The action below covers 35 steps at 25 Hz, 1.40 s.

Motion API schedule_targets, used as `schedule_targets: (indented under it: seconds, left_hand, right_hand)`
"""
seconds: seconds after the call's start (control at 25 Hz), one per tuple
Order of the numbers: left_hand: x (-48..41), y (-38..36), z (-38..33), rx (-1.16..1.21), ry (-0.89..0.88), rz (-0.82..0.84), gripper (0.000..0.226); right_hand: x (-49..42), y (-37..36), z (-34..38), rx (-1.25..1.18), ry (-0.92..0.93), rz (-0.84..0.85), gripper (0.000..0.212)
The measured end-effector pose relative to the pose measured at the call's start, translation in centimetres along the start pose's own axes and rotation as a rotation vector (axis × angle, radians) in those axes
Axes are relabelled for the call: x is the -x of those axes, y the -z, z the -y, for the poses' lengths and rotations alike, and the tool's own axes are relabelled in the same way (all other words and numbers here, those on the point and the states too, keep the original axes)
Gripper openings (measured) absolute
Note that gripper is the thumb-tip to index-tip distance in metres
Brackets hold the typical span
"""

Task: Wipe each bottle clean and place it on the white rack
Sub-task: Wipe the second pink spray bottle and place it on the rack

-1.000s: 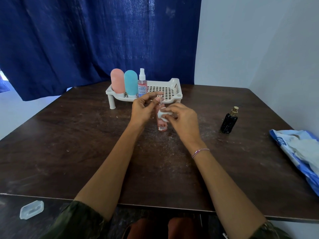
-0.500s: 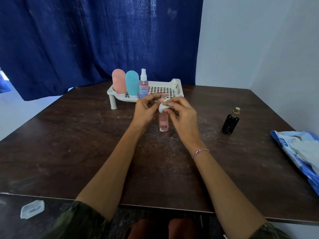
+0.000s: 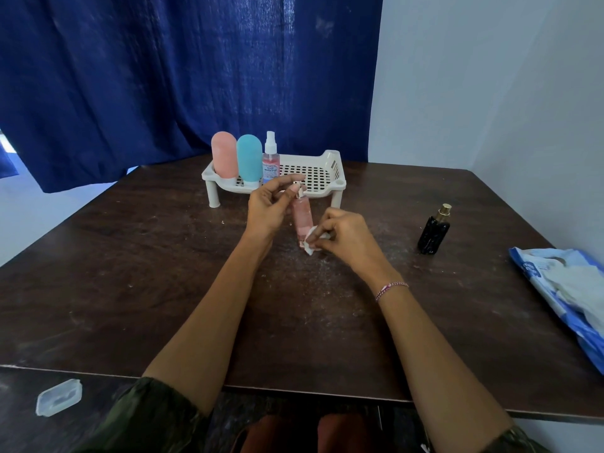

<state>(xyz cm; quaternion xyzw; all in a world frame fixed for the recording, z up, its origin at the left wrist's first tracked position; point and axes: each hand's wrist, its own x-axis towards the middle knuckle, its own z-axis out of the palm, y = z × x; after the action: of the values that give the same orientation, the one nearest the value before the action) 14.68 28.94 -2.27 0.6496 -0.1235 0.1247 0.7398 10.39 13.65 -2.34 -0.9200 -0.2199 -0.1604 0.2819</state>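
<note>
Head view: left hand [image 3: 269, 209] pinches pink bottle [image 3: 302, 213] by its cap, right hand [image 3: 344, 233] pinches wipe [image 3: 310, 247] at its base. White rack [image 3: 332, 165] sits at bottle's 12 o'clock (steady the top, wipe all round).

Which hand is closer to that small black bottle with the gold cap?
The right hand: it presses a white wipe to the pink spray bottle's base, with table between it and the black bottle. The left hand pinches the pink bottle's top, farther off.
</note>
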Motion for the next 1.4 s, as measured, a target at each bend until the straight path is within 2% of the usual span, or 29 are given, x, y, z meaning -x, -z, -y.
schedule_targets:
  seconds: [0.08,0.28,0.36,0.52,0.8,0.88,1.04,1.16,1.28,1.4]
  left_hand:
    - [0.0,0.0,0.0,0.017,-0.003,0.024,0.02]
    - [0.0,-0.1,0.0,-0.016,-0.045,0.081,0.022]
    - [0.0,-0.2,0.1,-0.039,-0.064,0.093,0.023]
    - [0.0,-0.1,-0.1,-0.02,-0.055,0.07,0.021]
    - [0.1,-0.1,0.1,-0.014,-0.009,0.014,0.02]
    - [0.1,-0.1,-0.1,-0.012,-0.009,-0.022,0.02]
    - [0.6,-0.4,-0.5,-0.025,-0.061,-0.012,0.018]
    - [0.6,-0.6,-0.4,-0.056,-0.1,0.012,0.019]
    - [0.6,-0.6,-0.5,-0.084,-0.08,-0.001,0.022]
    - [0.6,-0.4,-0.7,-0.091,-0.068,-0.067,0.022]
  right_hand:
    - [0.0,0.0,0.0,-0.008,0.032,-0.055,0.021]
    - [-0.4,-0.6,0.7,-0.168,0.042,-0.419,0.027]
    - [-0.5,-0.7,0.9,-0.179,0.032,-0.464,0.025]
    - [-0.5,-0.6,0.8,-0.109,0.046,-0.357,0.021]
    - [-0.2,-0.3,0.0,0.02,-0.01,0.036,0.024]
    - [-0.2,-0.1,0.1,0.021,0.019,0.008,0.024]
    - [-0.4,0.1,0.8,-0.071,0.134,-0.285,0.024]
    - [-0.5,0.0,1.2,-0.052,0.16,-0.386,0.025]
    - [-0.5,-0.3,1.1,-0.015,0.164,-0.378,0.024]
    - [-0.3,-0.6,0.8,0.048,0.178,-0.252,0.024]
